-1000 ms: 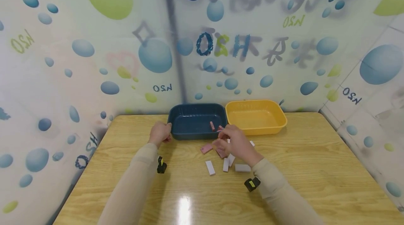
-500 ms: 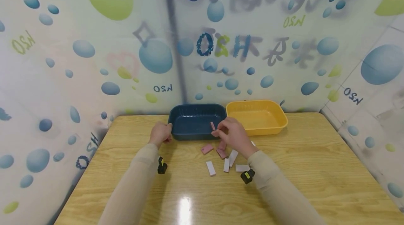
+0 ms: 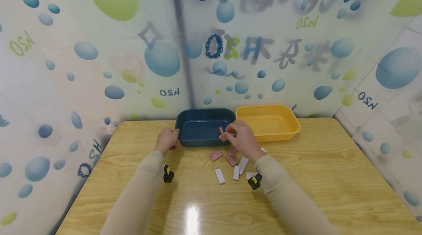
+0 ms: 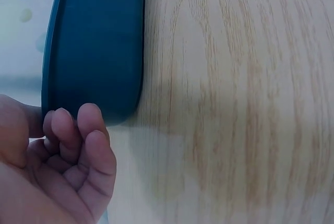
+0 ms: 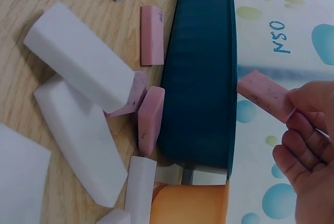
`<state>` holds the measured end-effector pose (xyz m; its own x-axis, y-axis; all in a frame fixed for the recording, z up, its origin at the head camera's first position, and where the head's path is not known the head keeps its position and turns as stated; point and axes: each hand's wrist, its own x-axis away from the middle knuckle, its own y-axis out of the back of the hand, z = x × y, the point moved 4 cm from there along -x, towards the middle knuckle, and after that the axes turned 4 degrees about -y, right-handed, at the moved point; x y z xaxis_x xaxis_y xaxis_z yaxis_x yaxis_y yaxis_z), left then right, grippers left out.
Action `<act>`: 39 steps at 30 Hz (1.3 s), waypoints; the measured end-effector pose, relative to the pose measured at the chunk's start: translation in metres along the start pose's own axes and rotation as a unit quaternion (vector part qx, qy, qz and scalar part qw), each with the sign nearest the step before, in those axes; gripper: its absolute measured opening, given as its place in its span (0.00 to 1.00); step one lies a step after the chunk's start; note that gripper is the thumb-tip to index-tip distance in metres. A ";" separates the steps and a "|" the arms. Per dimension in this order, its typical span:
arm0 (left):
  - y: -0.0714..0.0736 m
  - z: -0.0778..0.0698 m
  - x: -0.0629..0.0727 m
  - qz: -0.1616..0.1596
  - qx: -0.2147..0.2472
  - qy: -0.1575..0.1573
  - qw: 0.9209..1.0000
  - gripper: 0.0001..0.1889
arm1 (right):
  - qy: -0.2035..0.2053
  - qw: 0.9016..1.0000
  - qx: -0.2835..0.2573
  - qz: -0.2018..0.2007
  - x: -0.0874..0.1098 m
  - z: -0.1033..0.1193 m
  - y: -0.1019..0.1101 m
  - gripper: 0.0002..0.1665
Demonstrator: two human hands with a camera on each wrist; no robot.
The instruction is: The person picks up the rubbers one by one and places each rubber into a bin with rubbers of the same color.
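Observation:
My right hand (image 3: 243,139) pinches a pink eraser (image 5: 266,94) between thumb and fingers at the front right rim of the dark blue tray (image 3: 194,142). Inside that tray, another pink eraser (image 3: 221,130) shows beside the fingers; the hand hides what else lies there. With thumb and curled fingers, my left hand (image 4: 73,156) grips the tray's left rim. On the table before the tray lie several pink erasers (image 3: 216,155) and several white erasers (image 3: 219,176), some of them overlapping in the right wrist view.
A yellow tray (image 3: 280,137) stands against the blue tray's right side. Both trays sit at the back of the wooden table (image 3: 329,176), close to a wall (image 3: 204,81) printed with drops. A black wrist camera (image 3: 254,181) hangs over a white eraser.
My right hand has moved slightly up and left to the blue tray's front rim, carrying the pink eraser. The left hand has kept its grip on the tray.

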<state>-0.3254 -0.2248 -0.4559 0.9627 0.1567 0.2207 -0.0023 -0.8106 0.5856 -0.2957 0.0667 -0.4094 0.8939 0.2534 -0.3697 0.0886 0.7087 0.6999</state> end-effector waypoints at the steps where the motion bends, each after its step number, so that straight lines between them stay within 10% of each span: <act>1: 0.000 0.000 0.000 -0.001 0.003 -0.001 1.000 0.24 | -0.003 1.000 0.002 0.000 0.000 0.000 0.000 0.04; 12: 0.001 0.004 0.002 0.004 0.040 0.004 0.999 0.24 | 0.003 1.000 0.011 -0.007 -0.008 0.002 -0.004 0.03; 30: 0.006 0.010 0.011 0.104 0.130 -0.001 0.986 0.18 | -0.034 0.999 0.032 -0.017 -0.010 -0.010 -0.022 0.04; 39: 0.005 0.012 0.011 0.094 0.176 0.003 0.980 0.19 | -0.041 0.999 0.029 -0.011 -0.008 -0.014 -0.028 0.04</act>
<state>-0.3120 -0.2341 -0.4603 0.9526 -0.0116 0.3039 -0.0849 -0.9697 0.2291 -0.3113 0.0544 -0.4345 0.9245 0.1805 -0.3359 0.1326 0.6736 0.7271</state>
